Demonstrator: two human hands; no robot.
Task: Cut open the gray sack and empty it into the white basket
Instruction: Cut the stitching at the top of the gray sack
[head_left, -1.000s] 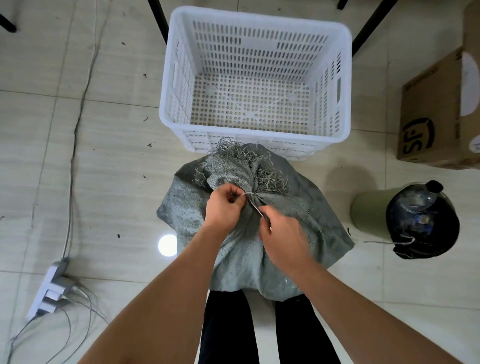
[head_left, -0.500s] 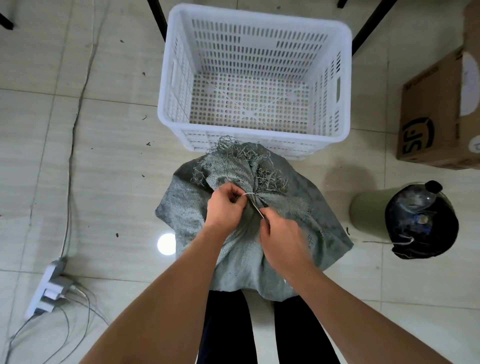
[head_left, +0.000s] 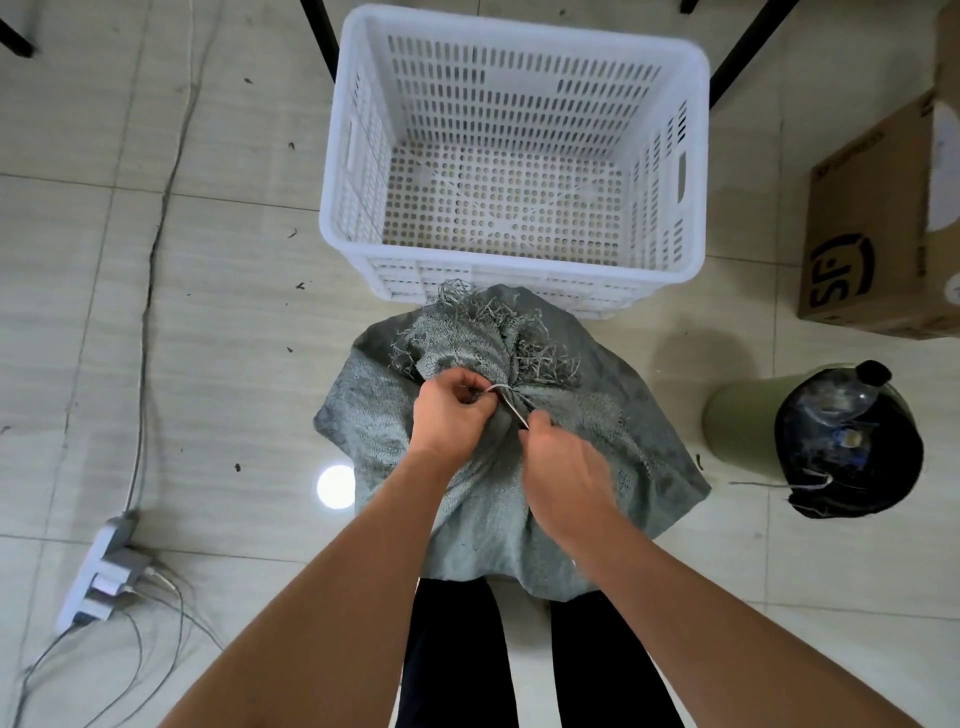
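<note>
Two hands meet at the tied neck of the gray sack (head_left: 587, 447), which stands on the tiled floor (head_left: 218, 338) just short of the white basket (head_left: 519, 31), its frayed top edge touching or overlapping the basket's near wall. The sack sits upright, its long axis vertical; the bunched mouth fans toward the basket, loose fibers splayed out above the tie.

Relative to the sack's neck, the left hand (head_left: 449, 415) is on the left with fingers curled, pinching the pale tie (head_left: 496, 387) looped around the gathered cloth. The right hand (head_left: 563, 467) is just below and right of the neck, fingers clenched around a thin metal blade (head_left: 514, 413) that slants up toward the tie; its tip is at the tie, though whether it has cut anything cannot be told.

Right of the sack stands a pale green bin (head_left: 743, 421) lined with a black bag (head_left: 852, 447) with a clear bottle inside. Farther right, beyond the bin, a cardboard box (head_left: 872, 218) bears a dark logo reading "SF". Left of the sack lies a power strip (head_left: 104, 566) with cables.
</note>
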